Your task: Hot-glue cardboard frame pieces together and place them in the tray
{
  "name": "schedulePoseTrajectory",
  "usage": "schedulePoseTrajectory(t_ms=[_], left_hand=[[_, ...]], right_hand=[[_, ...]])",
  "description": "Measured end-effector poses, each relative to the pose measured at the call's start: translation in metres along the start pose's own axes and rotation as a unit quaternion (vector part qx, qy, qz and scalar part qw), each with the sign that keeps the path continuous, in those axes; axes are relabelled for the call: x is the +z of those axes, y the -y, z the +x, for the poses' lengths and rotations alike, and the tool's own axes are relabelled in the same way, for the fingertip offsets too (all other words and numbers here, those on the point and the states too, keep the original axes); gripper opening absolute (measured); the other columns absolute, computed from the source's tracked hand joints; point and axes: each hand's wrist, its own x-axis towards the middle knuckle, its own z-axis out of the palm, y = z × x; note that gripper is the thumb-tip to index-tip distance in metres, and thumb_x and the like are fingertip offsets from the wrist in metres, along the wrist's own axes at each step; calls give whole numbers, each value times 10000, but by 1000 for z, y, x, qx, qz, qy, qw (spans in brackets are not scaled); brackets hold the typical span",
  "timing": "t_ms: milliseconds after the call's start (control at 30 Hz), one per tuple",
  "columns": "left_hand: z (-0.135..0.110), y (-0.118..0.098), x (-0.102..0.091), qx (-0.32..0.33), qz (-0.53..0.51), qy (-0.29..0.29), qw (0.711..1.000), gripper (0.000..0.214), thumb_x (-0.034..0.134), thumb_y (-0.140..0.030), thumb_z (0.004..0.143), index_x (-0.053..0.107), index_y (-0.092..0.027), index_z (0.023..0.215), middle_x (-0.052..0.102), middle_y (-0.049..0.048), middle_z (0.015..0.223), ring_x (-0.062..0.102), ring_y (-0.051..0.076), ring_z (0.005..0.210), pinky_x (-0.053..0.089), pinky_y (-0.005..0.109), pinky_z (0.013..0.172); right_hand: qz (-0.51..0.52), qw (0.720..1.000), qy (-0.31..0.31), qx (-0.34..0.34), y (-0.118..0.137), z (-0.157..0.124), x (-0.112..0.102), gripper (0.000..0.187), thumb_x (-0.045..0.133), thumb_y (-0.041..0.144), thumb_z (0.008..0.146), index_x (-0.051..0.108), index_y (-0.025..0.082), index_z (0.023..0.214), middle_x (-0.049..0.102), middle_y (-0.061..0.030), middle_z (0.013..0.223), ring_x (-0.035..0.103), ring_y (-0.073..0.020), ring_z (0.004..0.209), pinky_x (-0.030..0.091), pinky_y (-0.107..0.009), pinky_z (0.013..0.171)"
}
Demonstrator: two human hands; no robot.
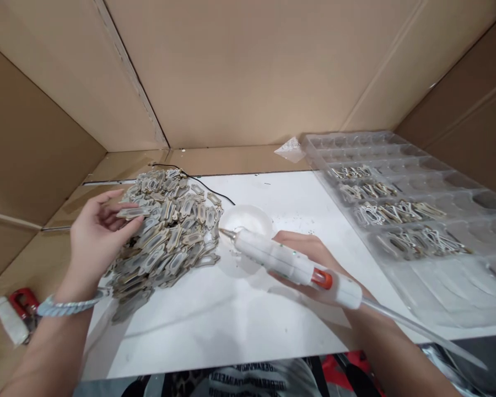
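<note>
On the left, my left hand pinches a flat oblong piece with a gold-toned rim between thumb and fingers. Just beneath and beside it spreads a heap of similar pieces. My right hand is wrapped round a white hot glue gun with an orange switch and a translucent glue stick out of its back end. Its metal nozzle points left, over the rim of a small round white dish. The gun hides part of the dish and most of my right fingers.
A clear compartment tray on the right holds rows of clip-like pieces. Cardboard walls enclose the white work surface. A black cord runs behind the dish. Red-handled snips and a white tube lie at far left.
</note>
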Motion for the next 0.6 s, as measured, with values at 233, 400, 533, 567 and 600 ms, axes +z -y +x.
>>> schedulePoseTrajectory(t_ms=[233,400,533,567,600], left_hand=[[13,37,-6,46,149,-40,987,634,785,-302,635,589,-191,1228,746,33,910,706,222,969,544,459,980],[13,44,-3,61,146,-46,986,711,766,-391,614,555,-178,1259,743,85,932,699,264,994,523,518,967],[9,47,0,81,129,-76,985,752,781,-413,586,548,-166,1257,735,115,1004,688,262,1022,517,494,968],[8,47,1,86,122,-88,985,748,777,-422,587,550,-160,1249,730,118,1013,688,255,1016,525,478,956],[7,47,1,89,114,-100,984,733,770,-431,591,556,-153,1235,726,117,1004,692,244,992,535,459,937]], right_hand=[[-116,979,-153,66,3,-6,-25,142,657,308,863,571,236,776,592,0,763,577,-157,624,432,-271,554],[-241,946,-193,101,-32,-7,-48,214,624,397,862,539,232,756,571,-14,775,570,-177,637,452,-298,618],[-375,906,-121,154,-50,3,-60,216,586,385,857,534,223,724,584,-45,808,596,-204,709,465,-306,664],[-393,898,-105,168,-53,6,-62,192,601,367,844,548,219,733,595,-53,832,606,-212,741,467,-304,677],[-409,889,-89,183,-56,9,-63,160,614,346,833,566,216,753,607,-62,866,616,-220,781,467,-300,690]])
